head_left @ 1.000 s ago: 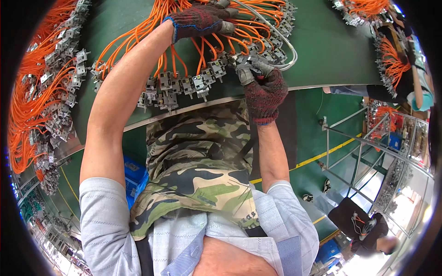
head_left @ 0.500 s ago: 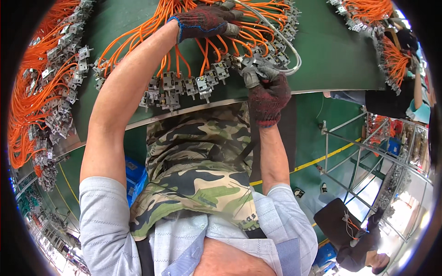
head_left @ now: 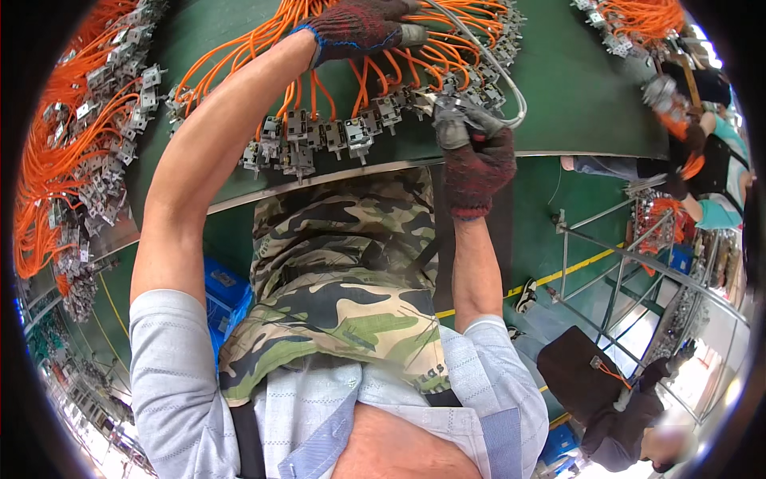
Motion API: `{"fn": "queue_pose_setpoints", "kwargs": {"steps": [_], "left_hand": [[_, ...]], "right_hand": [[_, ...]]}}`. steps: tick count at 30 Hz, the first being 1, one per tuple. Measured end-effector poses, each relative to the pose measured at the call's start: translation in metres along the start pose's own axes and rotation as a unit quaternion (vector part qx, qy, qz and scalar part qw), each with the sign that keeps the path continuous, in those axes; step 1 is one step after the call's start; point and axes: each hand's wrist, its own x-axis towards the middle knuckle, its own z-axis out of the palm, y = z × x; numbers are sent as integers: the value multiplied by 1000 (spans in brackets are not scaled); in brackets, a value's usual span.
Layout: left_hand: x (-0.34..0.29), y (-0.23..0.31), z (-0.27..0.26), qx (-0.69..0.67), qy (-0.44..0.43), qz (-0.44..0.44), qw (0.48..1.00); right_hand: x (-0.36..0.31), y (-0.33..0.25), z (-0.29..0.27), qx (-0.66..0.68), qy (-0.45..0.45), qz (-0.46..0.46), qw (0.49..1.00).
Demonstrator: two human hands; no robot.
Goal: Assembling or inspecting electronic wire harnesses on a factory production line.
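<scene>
My left hand [head_left: 361,32], in a dark red and grey knit glove with blue edging, lies over a fan of orange cables [head_left: 281,28] with its fingers stretched out. In a matching glove, my right hand [head_left: 479,164] is closed around a grey hand tool [head_left: 456,108]; its exact kind is unclear. A pale hose [head_left: 519,100] loops by this hand and seems to lead to the tool. The tool's tip points left, close to the row of grey metal connectors [head_left: 357,142] on the cable ends. Some connectors lie behind the tool.
The green table [head_left: 574,104] ends in a pale metal edge just before me. Another heap of orange cables [head_left: 56,176] with connectors hangs at the left. On the right are a metal tube frame [head_left: 590,215], a co-worker handling cables [head_left: 690,164], and another person lower down.
My right hand and the tool have shifted slightly right. The left hand has moved a little up and right over the cables. At the far right, the co-worker has moved a cable bundle.
</scene>
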Motion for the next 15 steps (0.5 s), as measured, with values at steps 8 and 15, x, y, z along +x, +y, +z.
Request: {"fn": "queue_pose_setpoints", "kwargs": {"steps": [8, 15], "left_hand": [[-142, 66, 29, 211, 158, 30, 964], [-156, 82, 70, 278, 185, -62, 940]], "right_hand": [[-7, -28, 17, -110, 5, 74, 991], [-12, -11, 20, -187, 7, 35, 982]]}}
